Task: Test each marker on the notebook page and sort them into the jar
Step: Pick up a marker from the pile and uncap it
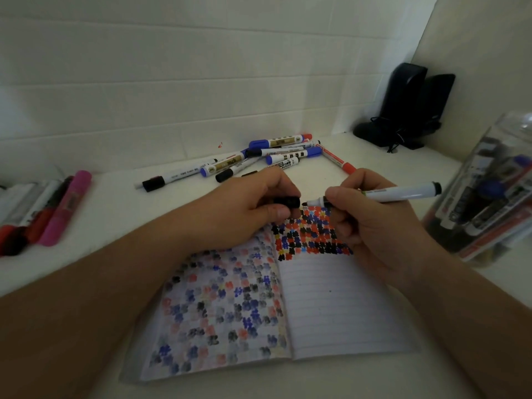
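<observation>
"MARKER" printed on a white marker (283, 164) in the pile, other labels illegible

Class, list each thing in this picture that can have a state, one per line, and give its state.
Marker: uncapped, held by right hand.
Cap: off, pinched in left hand.
Notebook: open, partly filled with marks.
Jar: tilted, holding markers.
Pile markers: capped, lying loose.

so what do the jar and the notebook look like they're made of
The jar looks like clear plastic, possibly glass: markers show through its wall and highlights glint near its top. The notebook is thin matte lined paper; ink marks ghost through its left page.
</observation>
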### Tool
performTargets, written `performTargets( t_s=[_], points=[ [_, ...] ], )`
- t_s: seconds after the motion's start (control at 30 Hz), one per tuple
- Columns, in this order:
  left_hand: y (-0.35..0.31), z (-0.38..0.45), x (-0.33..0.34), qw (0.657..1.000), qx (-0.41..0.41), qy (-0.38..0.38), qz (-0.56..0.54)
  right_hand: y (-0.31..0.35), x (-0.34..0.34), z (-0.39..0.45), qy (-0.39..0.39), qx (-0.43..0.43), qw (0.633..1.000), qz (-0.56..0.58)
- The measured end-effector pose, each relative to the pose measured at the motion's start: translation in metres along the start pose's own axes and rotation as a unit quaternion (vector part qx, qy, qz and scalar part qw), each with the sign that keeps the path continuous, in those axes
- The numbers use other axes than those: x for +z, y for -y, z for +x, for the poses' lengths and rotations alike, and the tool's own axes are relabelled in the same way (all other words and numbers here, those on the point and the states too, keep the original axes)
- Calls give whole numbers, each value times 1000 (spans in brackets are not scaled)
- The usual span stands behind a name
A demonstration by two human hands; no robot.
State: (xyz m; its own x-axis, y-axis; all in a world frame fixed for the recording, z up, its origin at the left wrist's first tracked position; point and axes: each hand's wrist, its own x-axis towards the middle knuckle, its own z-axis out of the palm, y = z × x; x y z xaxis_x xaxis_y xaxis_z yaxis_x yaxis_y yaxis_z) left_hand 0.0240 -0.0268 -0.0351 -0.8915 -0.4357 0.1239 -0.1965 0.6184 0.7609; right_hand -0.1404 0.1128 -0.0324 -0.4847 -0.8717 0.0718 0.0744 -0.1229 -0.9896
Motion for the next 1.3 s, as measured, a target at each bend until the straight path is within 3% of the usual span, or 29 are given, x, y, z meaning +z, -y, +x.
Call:
performTargets(
  t_s=[0.4,1.07,1.2,1.3],
  points=[
    [-1,-1,9,999,-1,3,-47,-8,0,1,16,-21,998,-51],
    [-12,-2,19,986,58,-102,121,-16,21,4,-2,-31,999,24],
    [-19,-2,14,992,16,-44,120,-16,21,5,25,-79,993,-87],
    [-24,-2,3,982,9,-46,185,-16,24,4,10,-97,973,-209]
  ],
)
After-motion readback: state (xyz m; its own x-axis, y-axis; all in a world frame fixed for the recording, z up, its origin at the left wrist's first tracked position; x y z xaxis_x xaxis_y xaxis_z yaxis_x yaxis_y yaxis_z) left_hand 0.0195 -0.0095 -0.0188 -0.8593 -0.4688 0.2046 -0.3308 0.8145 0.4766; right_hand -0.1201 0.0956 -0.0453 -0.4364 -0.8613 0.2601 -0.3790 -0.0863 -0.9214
